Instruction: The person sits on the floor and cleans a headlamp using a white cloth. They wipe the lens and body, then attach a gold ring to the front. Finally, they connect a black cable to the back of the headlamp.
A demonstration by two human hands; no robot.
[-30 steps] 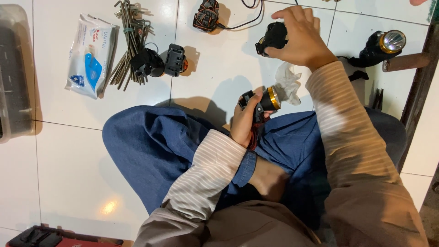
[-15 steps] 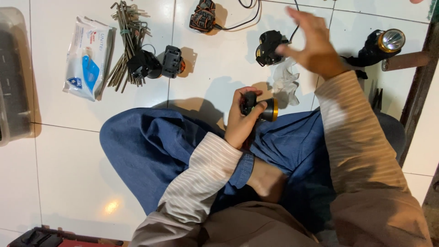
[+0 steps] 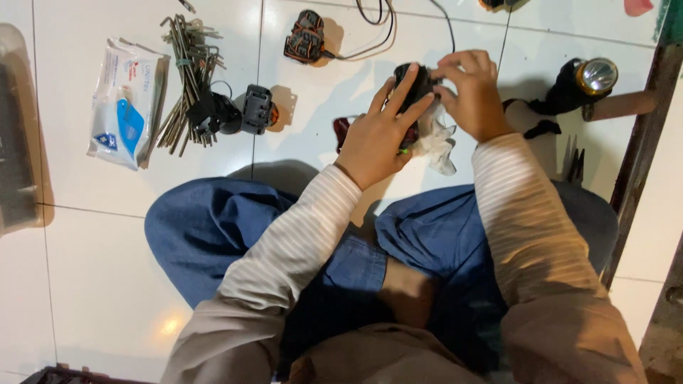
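The left hand (image 3: pixel 373 139) is wrapping its fingers up and around a small black headlamp body (image 3: pixel 413 82), the index finger lying along its side, while the right hand (image 3: pixel 469 92) is pinching the same piece from the far side with curled fingertips. Both hands are closing on it together, holding it just above the white tiled floor (image 3: pixel 92 263), in front of the crossed legs in blue trousers (image 3: pixel 213 227). A crumpled bit of clear plastic wrap (image 3: pixel 437 139) is hanging beneath the hands, touching or nearly touching the piece; which, I cannot tell.

To do this well, the left hand should probably be keeping the body steady while the right fingertips work the small part, with the plastic kept away from the joint.

Further out, another black headlamp part with an orange ring (image 3: pixel 245 110) is lying just beside a bundle of thin metal rods (image 3: pixel 186 78). A packet of wet wipes (image 3: pixel 124 103) is sitting left of the bundle. A dark module with a trailing cable (image 3: pixel 306 35) is resting near the top, and a finished lamp with a shiny reflector (image 3: pixel 594 77) is lying to the right.
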